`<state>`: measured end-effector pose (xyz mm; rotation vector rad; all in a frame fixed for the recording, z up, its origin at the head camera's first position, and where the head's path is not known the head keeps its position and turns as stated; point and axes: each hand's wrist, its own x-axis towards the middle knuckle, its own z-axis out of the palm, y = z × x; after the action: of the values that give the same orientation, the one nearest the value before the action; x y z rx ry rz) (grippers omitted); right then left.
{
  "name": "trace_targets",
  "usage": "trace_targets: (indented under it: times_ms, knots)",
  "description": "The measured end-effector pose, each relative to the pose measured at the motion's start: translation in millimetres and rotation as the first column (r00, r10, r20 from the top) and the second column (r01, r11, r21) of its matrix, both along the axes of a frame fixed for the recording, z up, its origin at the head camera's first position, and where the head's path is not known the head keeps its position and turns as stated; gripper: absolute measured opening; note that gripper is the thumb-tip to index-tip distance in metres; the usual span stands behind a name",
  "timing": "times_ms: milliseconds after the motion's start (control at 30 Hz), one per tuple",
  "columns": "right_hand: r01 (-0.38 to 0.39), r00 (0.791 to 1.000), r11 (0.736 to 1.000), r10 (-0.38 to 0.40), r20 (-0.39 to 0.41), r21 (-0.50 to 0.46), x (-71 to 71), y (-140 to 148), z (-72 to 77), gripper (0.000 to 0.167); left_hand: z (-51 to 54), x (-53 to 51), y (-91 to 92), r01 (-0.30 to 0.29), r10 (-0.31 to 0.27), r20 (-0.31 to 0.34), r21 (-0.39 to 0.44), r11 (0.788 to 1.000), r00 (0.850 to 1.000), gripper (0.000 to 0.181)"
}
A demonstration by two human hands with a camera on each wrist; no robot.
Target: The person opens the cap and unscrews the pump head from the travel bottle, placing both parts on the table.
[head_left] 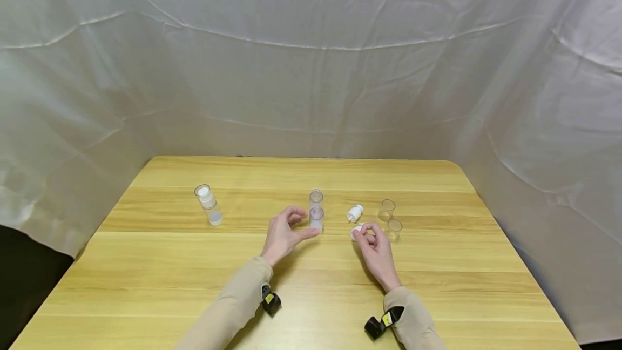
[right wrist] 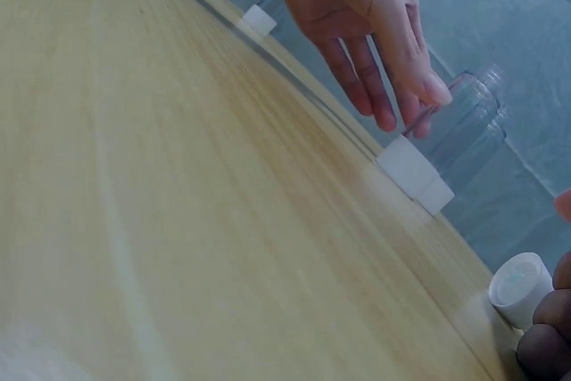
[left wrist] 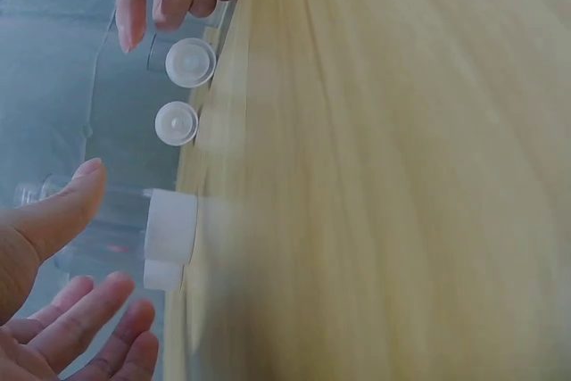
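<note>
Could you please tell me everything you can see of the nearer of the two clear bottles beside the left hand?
The nearer bottle has a clear, plastic-looking body, a white base and a narrower clear neck with no cap on it. It stands upright on the table, just in front of a similar bottle. The left hand is beside it; I cannot tell whether its thumb touches the bottle.

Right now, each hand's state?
Left hand: open, beside two clear cylindrical bottles.
Right hand: curled by a round white plastic cap; cannot tell if gripping.
</note>
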<state>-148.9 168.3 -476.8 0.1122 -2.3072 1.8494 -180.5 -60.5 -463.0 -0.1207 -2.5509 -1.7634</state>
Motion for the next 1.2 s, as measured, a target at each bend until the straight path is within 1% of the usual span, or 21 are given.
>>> trace_targets:
  times_ms: [167,233,333,400,500,533,567,600,633,667,700,767,833,900,967,1000,1033,1067,1100,1167,1200]
  knots:
    - [0.013,1.0,1.0,-0.013,0.003,-0.019,-9.7,4,-22.2,0.014,2.1,4.6,-12.9,0.017,-0.017,-0.009,-0.034,0.999,1.0,0.059]
    - [0.013,1.0,1.0,-0.013,-0.007,-0.018,-10.5,6,-25.7,0.015,3.1,6.1,-18.4,0.021,-0.023,-0.029,-0.054,0.998,0.999,0.058]
    - [0.009,1.0,1.0,-0.009,-0.014,-0.019,-10.2,6,-26.2,0.016,5.6,9.2,-26.2,0.018,-0.024,-0.063,-0.098,0.995,0.998,0.054]
    - [0.009,1.0,1.0,-0.01,-0.017,-0.013,-10.0,6,-25.9,0.016,6.8,11.0,-31.4,0.016,-0.028,-0.099,-0.124,0.992,0.995,0.049]
    - [0.011,1.0,1.0,-0.011,-0.016,-0.017,-9.1,6,-24.0,0.016,10.3,13.8,-38.6,-0.01,-0.012,-0.173,-0.127,0.992,0.985,0.043]
    - [0.01,1.0,1.0,-0.011,-0.016,-0.015,-9.0,6,-23.9,0.016,10.9,13.7,-41.0,-0.023,-0.004,-0.214,-0.124,0.992,0.977,0.04]
    - [0.011,1.0,1.0,-0.011,-0.015,-0.014,-9.0,6,-23.8,0.017,11.4,13.2,-43.4,-0.042,0.01,-0.261,-0.118,0.992,0.965,0.038]
    - [0.011,1.0,1.0,-0.011,-0.014,-0.015,-8.8,6,-23.2,0.017,12.7,12.7,-45.9,-0.064,0.029,-0.314,-0.103,0.993,0.949,0.036]
    - [0.012,1.0,1.0,-0.012,-0.012,-0.018,-8.8,6,-22.8,0.017,13.6,11.8,-48.4,-0.091,0.051,-0.373,-0.091,0.992,0.926,0.034]
    - [0.01,1.0,1.0,-0.01,-0.013,-0.018,-9.1,6,-22.9,0.017,14.0,10.5,-50.9,-0.121,0.075,-0.433,-0.079,0.99,0.898,0.033]
    - [0.01,1.0,1.0,-0.01,-0.013,-0.018,-9.4,6,-23.0,0.017,14.8,9.2,-53.4,-0.149,0.099,-0.491,-0.063,0.987,0.865,0.032]
    - [0.012,1.0,1.0,-0.012,-0.013,-0.018,-9.8,6,-23.2,0.017,15.9,5.9,-58.7,-0.203,0.146,-0.599,-0.029,0.979,0.787,0.03]
    - [0.014,1.0,1.0,-0.014,-0.012,-0.022,-9.9,5,-23.4,0.016,16.6,2.4,-65.0,-0.247,0.187,-0.679,0.009,0.969,0.71,0.03]
    - [0.018,1.0,1.0,-0.018,-0.011,-0.022,-10.1,5,-24.1,0.016,17.4,-0.7,-72.1,-0.291,0.227,-0.737,0.043,0.956,0.637,0.031]
    - [0.021,1.0,0.999,-0.021,-0.008,-0.025,-10.2,5,-24.4,0.015,17.8,-3.4,-80.2,-0.339,0.267,-0.776,0.074,0.938,0.572,0.034]
    - [0.022,1.0,0.999,-0.022,-0.008,-0.027,-10.1,5,-24.5,0.015,18.2,-4.8,-84.6,-0.364,0.291,-0.787,0.091,0.927,0.544,0.037]
    - [0.023,1.0,0.999,-0.023,-0.007,-0.028,-10.1,4,-24.6,0.015,18.4,-5.9,-88.9,-0.39,0.315,-0.794,0.108,0.914,0.52,0.04]
    - [0.024,1.0,0.999,-0.024,-0.006,-0.029,-10.2,4,-24.8,0.015,18.6,-6.6,-93.2,-0.419,0.341,-0.796,0.123,0.9,0.501,0.044]
    - [0.023,1.0,0.999,-0.023,-0.005,-0.029,-10.3,4,-25.0,0.015,18.6,-7.2,-97.5,-0.442,0.367,-0.791,0.138,0.886,0.489,0.049]
    - [0.025,1.0,0.999,-0.025,-0.005,-0.03,-10.6,4,-25.4,0.016,18.6,-8.5,-106.0,-0.498,0.424,-0.77,0.161,0.852,0.477,0.057]
    - [0.027,1.0,0.999,-0.027,-0.005,-0.029,-11.0,3,-26.0,0.016,18.6,-9.1,-110.1,-0.519,0.455,-0.749,0.175,0.837,0.481,0.062]
